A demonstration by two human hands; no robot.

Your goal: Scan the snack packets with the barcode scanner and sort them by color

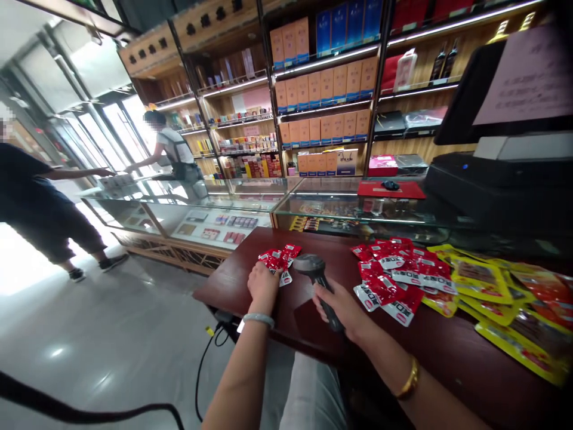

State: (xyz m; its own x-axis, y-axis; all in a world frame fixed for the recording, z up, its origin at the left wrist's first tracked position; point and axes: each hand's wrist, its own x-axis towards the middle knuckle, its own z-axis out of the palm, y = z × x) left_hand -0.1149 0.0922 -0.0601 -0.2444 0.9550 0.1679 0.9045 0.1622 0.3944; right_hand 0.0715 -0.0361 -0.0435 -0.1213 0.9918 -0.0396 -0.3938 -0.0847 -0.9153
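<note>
My right hand (338,304) is wrapped round the handle of a dark barcode scanner (320,278), its head pointing left over the table. My left hand (263,285) rests on the table's far left part, against a small group of red snack packets (282,258). Its fingers are bent over the near packets, and their tips are hidden, so I cannot make out whether one is gripped. Right of the scanner lies a larger heap of red and white snack packets (400,275). Yellow snack bags (481,278) are piled beside that heap, towards the right edge.
Behind the dark red table (313,325) stands a glass display counter (250,206). A black checkout terminal (496,191) is at the back right. A black cable (199,364) hangs to the floor. Two people (172,143) are at the counter's far left end.
</note>
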